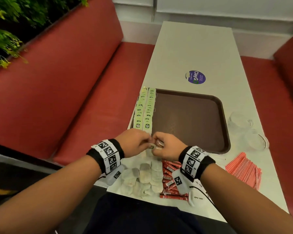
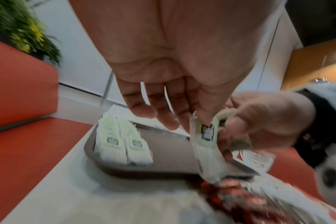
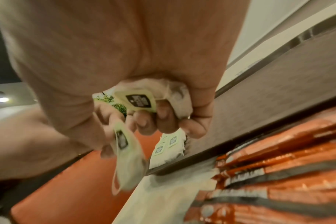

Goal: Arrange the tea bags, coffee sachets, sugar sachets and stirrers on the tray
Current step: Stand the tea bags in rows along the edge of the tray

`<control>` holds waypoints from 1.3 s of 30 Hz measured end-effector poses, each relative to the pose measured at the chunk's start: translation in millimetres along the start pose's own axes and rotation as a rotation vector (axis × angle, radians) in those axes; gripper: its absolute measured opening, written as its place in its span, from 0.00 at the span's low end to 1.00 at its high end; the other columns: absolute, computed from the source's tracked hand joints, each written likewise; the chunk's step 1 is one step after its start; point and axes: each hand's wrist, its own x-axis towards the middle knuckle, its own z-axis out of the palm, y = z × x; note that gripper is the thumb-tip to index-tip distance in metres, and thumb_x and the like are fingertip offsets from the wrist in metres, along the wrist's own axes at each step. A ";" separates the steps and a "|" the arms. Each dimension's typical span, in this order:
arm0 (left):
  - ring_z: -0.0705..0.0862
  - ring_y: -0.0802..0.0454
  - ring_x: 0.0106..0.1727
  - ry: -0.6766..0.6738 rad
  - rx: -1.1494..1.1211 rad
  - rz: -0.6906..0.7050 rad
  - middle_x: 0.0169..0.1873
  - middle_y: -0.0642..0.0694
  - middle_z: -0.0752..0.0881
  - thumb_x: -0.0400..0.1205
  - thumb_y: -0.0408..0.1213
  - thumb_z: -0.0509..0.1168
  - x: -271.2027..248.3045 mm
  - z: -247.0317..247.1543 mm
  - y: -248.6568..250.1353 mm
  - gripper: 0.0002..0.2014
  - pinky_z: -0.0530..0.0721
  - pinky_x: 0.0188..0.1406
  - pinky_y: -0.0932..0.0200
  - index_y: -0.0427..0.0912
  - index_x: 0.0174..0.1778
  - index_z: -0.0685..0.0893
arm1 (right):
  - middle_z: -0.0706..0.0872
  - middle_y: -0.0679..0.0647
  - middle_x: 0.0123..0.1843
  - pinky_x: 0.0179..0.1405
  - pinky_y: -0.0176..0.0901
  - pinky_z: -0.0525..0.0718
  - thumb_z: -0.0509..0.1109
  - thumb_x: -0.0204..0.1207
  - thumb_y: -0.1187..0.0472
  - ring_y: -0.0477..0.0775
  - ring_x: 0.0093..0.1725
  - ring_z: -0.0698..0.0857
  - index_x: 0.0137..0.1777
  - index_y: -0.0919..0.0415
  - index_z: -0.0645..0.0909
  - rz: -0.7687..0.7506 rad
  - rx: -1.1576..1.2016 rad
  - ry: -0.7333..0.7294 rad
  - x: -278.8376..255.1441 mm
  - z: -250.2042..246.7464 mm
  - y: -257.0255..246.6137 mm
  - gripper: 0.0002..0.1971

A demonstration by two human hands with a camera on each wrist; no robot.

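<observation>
A brown tray (image 1: 193,115) lies on the white table, with two rows of green-tagged tea bags (image 1: 145,110) along its left side. Both hands meet over the tray's near left corner. My left hand (image 1: 146,140) pinches a tea bag (image 2: 205,145) by its green tag, and the bag hangs down from the fingers. My right hand (image 3: 153,115) grips another tea bag (image 3: 136,100) bunched in its curled fingers. Loose tea bags (image 1: 145,176) are piled at the table's near edge, with red sachets (image 1: 170,176) beside them and pink stirrers (image 1: 243,168) to the right.
Two clear glasses (image 1: 240,122) stand right of the tray. White sachets (image 1: 197,184) lie partly hidden under my right wrist. A round purple sticker (image 1: 195,77) sits beyond the tray. Red bench seats (image 1: 74,81) flank the table on both sides.
</observation>
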 end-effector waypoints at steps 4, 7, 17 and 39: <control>0.82 0.55 0.38 0.148 -0.144 -0.074 0.36 0.57 0.86 0.84 0.44 0.67 5.2 -14.0 6.2 0.02 0.81 0.41 0.56 0.53 0.47 0.85 | 0.82 0.48 0.36 0.36 0.44 0.75 0.72 0.78 0.58 0.49 0.36 0.80 0.42 0.56 0.79 -0.055 -0.064 0.100 0.7 -5.3 -0.9 0.06; 0.84 0.53 0.38 0.186 -0.184 -0.117 0.36 0.53 0.88 0.86 0.41 0.66 8.4 -19.3 10.6 0.03 0.83 0.42 0.54 0.51 0.48 0.84 | 0.82 0.51 0.37 0.37 0.46 0.75 0.72 0.79 0.57 0.54 0.38 0.80 0.39 0.55 0.77 -0.040 -0.056 0.137 2.5 -12.4 -4.4 0.09; 0.82 0.51 0.34 0.074 -0.134 -0.446 0.40 0.49 0.87 0.88 0.42 0.61 45.0 -6.0 -25.4 0.05 0.80 0.34 0.58 0.52 0.50 0.82 | 0.78 0.56 0.39 0.34 0.51 0.75 0.64 0.76 0.65 0.54 0.33 0.74 0.46 0.53 0.64 0.131 0.098 0.146 -12.0 -23.9 10.1 0.11; 0.80 0.51 0.44 -0.018 0.069 -0.529 0.45 0.53 0.80 0.73 0.53 0.77 54.4 17.6 -65.2 0.16 0.73 0.38 0.56 0.54 0.40 0.76 | 0.88 0.49 0.40 0.41 0.45 0.84 0.74 0.78 0.59 0.47 0.38 0.84 0.42 0.50 0.81 0.095 0.092 0.245 10.9 -26.8 21.9 0.06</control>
